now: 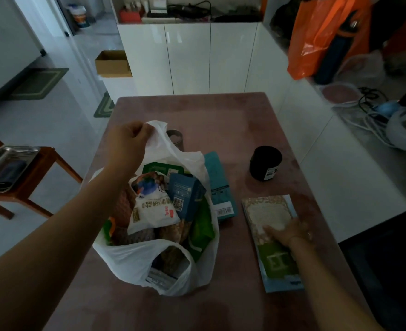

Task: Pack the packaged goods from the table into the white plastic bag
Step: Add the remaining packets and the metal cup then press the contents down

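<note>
Left hand [127, 144] pinches the white plastic bag [125, 259]; right hand [288, 231] lies flat on a green-and-beige pouch [266, 211] (likely floppy: grip its edge).

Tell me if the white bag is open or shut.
Open. The left hand holds one handle up, and packets show through the wide mouth of the bag.

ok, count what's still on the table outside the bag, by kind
Flat packets: 2 (teal pouch, oat packet)
Black jar: 1
Grey cylinder, partly hidden behind the white plastic bag: 1
Total: 4
</note>
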